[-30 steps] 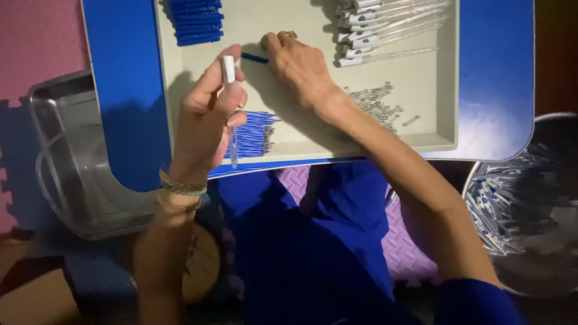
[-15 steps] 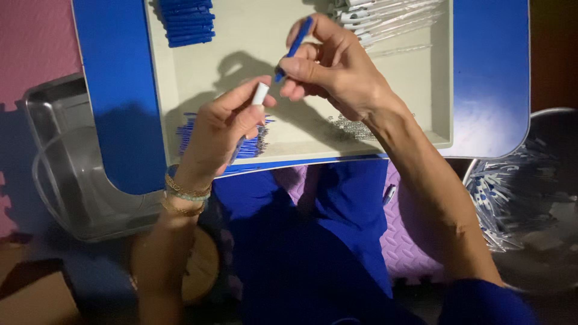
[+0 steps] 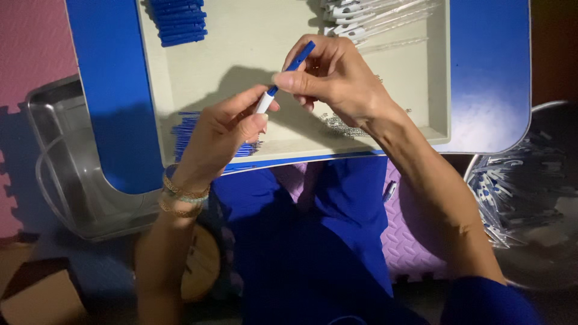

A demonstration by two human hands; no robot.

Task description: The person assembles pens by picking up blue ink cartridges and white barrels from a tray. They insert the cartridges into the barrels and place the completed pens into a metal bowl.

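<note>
Hands pinching blue refill [image 3: 299, 57] and white barrel [image 3: 264, 102], beige tray [image 3: 241, 54], blue table [image 3: 108, 90], purple mat [image 3: 415, 241].

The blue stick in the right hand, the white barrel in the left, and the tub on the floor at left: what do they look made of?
The blue stick looks like matte moulded plastic: even colour, straight edges. The white barrel seems smooth plastic, plain white with a slight sheen. The tub looks like clear glossy plastic, since the floor shows through its walls. The right hand and left hand hold the two parts tip to tip.
</note>
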